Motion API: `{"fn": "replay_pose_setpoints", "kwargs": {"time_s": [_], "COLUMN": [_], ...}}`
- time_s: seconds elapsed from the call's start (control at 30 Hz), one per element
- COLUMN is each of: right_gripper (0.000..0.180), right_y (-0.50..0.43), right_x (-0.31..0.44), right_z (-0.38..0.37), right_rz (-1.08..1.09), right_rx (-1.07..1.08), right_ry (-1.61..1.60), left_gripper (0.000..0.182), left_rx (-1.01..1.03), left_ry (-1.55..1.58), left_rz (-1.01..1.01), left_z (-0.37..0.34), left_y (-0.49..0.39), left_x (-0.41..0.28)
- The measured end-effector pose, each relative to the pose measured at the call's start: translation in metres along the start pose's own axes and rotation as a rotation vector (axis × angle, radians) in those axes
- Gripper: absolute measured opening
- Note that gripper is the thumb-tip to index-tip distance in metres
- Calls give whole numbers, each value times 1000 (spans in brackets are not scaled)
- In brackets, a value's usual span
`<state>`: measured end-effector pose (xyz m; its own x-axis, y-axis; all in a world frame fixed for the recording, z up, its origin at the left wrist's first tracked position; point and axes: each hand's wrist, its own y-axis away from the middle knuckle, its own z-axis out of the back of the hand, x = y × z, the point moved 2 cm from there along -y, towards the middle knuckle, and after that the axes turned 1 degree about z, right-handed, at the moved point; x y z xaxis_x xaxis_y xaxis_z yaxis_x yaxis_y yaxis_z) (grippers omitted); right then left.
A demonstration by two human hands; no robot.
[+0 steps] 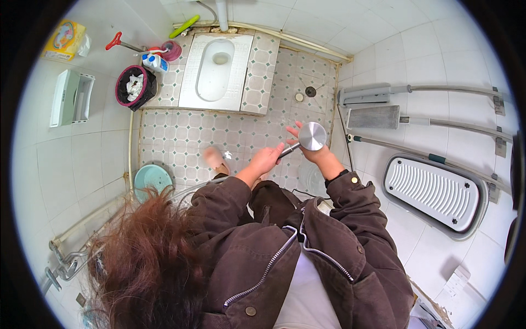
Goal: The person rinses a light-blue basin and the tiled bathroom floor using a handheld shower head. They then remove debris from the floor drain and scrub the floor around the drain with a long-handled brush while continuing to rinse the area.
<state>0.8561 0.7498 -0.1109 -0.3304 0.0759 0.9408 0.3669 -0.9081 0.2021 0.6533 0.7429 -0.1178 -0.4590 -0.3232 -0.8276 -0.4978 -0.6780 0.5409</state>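
My left hand (265, 160) is closed around the dark handle of a round, silver handheld shower head (312, 136). The disc's smooth metal back faces up. My right hand (314, 151) is just beyond and partly beneath the disc, its fingers spread; the disc hides much of the palm, and whether it touches the head cannot be told. A pale hose (193, 188) runs on the left beside my sleeve towards the wall taps (65, 267).
A squat toilet (215, 72) is set in a raised tiled step ahead. Left stand a lined bin (135, 87) and a turquoise basin (153, 181). Flat mops (374, 117) and a ridged plastic board in a grey tub (435, 193) hang on the right wall. A floor drain (310, 91) lies ahead.
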Motion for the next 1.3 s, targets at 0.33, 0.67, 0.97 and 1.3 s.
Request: {"fn": "replay_pose_setpoints", "kwargs": {"time_s": [0.33,0.67,0.97,1.3], "right_gripper": [30,34,21,42], "right_y": [32,14,-7,-28], "right_x": [52,33,-14,31], "right_z": [34,27,22,-12], "right_rz": [146,-174,-533,-302], "right_rx": [132,-176,-629,-620], "right_ry": [1128,284,-671,-1393], "left_gripper": [76,73,71,71], "left_rx": [-116,-63,-107,-208], "left_ry": [5,-25,153,-52], "left_rz": [185,-55,88,46], "left_z": [16,-5,1,33], "left_y": [-26,-17,-11,-16], "left_x": [14,-28,-22,9]}}
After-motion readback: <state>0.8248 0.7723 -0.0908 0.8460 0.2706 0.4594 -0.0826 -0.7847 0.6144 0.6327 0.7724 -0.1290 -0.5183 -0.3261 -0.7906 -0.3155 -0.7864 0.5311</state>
